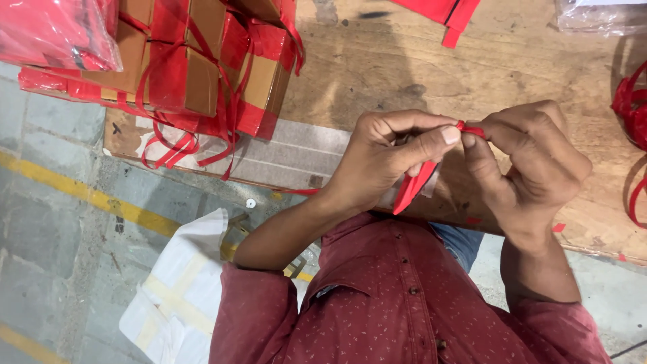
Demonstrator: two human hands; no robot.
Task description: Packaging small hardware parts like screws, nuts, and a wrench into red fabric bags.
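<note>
Worn wooden table [377, 61], red-taped boxes [202, 67] stacked at corner. Left hand [387, 158] and right hand [532, 162] both pinched shut on red ribbon [414, 185] above table edge. Best keep ribbon taut, fingertips close together.

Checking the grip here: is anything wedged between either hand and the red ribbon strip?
Nothing visible: the left hand and right hand both pinch the thin red ribbon strip directly with bare fingertips.
</note>
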